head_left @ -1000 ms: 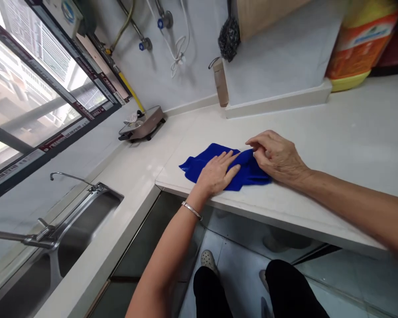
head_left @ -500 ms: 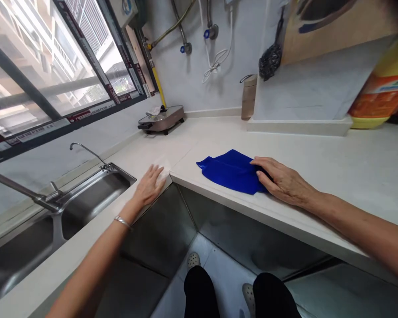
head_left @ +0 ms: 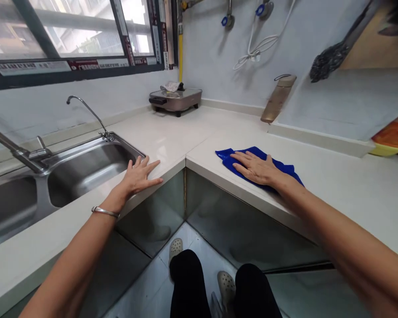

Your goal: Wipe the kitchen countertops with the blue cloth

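A blue cloth (head_left: 287,170) lies spread on the white countertop, close to its front edge and right of the inner corner. Flat on top of it rests my right hand (head_left: 254,168), fingers stretched out, covering the cloth's middle. My left hand (head_left: 139,176) is open, its fingers spread on the counter strip between the steel sink (head_left: 82,172) and the front edge. Nothing shows in it. A bracelet (head_left: 105,212) circles my left wrist.
At the back corner stands an electric pan (head_left: 177,100) with a glass lid. A brown bottle (head_left: 278,99) is by the wall ledge. Taps (head_left: 33,154) rise behind the sink. A yellow and orange container (head_left: 393,134) sits far right. Cabinet fronts (head_left: 245,216) drop below the counter.
My right hand has moved from the cloth's right edge onto its middle. The left hand has left the corner toward the sink and its fingers have spread. The view has turned.
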A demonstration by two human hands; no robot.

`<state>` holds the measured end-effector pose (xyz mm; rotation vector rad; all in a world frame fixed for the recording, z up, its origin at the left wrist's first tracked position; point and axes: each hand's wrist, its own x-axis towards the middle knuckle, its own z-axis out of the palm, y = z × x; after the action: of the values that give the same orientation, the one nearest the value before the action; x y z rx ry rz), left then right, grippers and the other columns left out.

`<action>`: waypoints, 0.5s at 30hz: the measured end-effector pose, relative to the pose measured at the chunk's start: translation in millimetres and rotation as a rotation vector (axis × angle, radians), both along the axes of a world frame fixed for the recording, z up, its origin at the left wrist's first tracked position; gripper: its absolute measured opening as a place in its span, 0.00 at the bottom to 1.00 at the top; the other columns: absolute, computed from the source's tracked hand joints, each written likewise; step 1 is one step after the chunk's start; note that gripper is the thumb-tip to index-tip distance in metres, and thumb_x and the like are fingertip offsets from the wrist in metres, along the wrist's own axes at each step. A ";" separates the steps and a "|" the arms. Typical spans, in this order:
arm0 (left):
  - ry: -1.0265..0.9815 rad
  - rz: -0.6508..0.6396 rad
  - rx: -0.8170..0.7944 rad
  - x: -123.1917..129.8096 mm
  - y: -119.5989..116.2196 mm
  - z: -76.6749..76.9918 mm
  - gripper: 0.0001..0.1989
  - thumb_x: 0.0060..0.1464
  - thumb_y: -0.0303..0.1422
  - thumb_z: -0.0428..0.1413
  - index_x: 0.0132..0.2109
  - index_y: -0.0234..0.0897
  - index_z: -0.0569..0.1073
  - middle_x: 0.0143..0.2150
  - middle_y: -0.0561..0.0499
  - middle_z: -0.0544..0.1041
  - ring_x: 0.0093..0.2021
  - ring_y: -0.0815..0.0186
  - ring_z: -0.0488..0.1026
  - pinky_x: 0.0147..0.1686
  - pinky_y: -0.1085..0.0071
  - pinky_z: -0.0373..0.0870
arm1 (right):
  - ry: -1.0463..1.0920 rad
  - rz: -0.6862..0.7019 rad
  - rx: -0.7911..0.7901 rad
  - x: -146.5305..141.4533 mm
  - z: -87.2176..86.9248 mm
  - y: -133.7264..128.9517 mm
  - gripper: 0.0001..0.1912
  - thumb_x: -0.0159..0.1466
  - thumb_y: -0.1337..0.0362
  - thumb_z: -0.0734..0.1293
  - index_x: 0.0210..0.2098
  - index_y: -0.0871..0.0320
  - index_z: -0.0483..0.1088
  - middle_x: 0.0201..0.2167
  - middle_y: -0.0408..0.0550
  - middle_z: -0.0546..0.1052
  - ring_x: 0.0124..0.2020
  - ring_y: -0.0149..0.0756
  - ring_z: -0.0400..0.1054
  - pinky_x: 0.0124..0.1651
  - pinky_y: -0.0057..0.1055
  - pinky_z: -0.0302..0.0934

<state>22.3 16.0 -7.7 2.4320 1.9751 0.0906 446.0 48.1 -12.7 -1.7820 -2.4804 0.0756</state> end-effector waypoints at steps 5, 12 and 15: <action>0.028 0.094 0.032 0.2 1.5 -4.1 0.42 0.56 0.61 0.53 0.72 0.52 0.55 0.77 0.41 0.48 0.74 0.28 0.37 0.68 0.34 0.40 | -0.025 -0.041 -0.010 40.8 -5.9 -43.2 0.34 0.71 0.40 0.46 0.73 0.42 0.51 0.73 0.43 0.51 0.72 0.62 0.45 0.62 0.79 0.48; 0.058 0.052 -0.006 -5.4 7.6 -5.1 0.44 0.56 0.63 0.51 0.73 0.53 0.50 0.77 0.39 0.46 0.72 0.32 0.50 0.66 0.41 0.51 | -0.045 -0.051 0.011 151.6 -21.7 -156.0 0.32 0.72 0.45 0.49 0.74 0.37 0.43 0.74 0.39 0.50 0.74 0.53 0.43 0.70 0.69 0.45; 0.056 -0.001 -0.038 -12.3 10.2 -4.5 0.47 0.55 0.63 0.52 0.74 0.52 0.49 0.77 0.39 0.45 0.71 0.33 0.51 0.66 0.42 0.52 | -0.019 -0.068 0.031 178.9 -28.4 -202.0 0.35 0.71 0.47 0.51 0.75 0.38 0.36 0.74 0.39 0.49 0.72 0.53 0.47 0.71 0.63 0.50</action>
<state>9.9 26.2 -12.2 2.4384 1.9778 -0.0150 624.9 -153.9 -41.2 -1.8614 -2.4171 0.0160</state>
